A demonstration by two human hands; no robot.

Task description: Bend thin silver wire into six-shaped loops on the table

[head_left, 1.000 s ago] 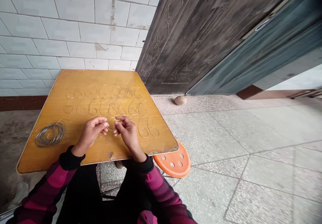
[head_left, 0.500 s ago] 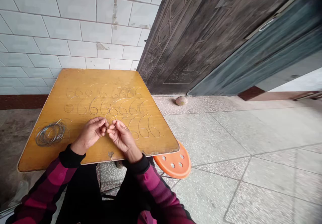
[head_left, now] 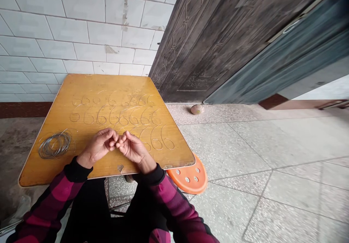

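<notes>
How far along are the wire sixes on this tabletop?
Done: rows of wire sixes lie on the wooden tabletop. In hand: the left hand and right hand meet at the fingertips; any wire there is too thin to tell. Left: the wire coil lies unused.

Wooden table [head_left: 49,174], wire sixes [head_left: 100,115], wire coil [head_left: 55,145]

One left hand [head_left: 97,144]; one right hand [head_left: 133,149]; one wire coil [head_left: 55,145]; three rows of wire sixes [head_left: 122,115]; one wooden table [head_left: 40,170]; one orange stool [head_left: 191,175].
</notes>
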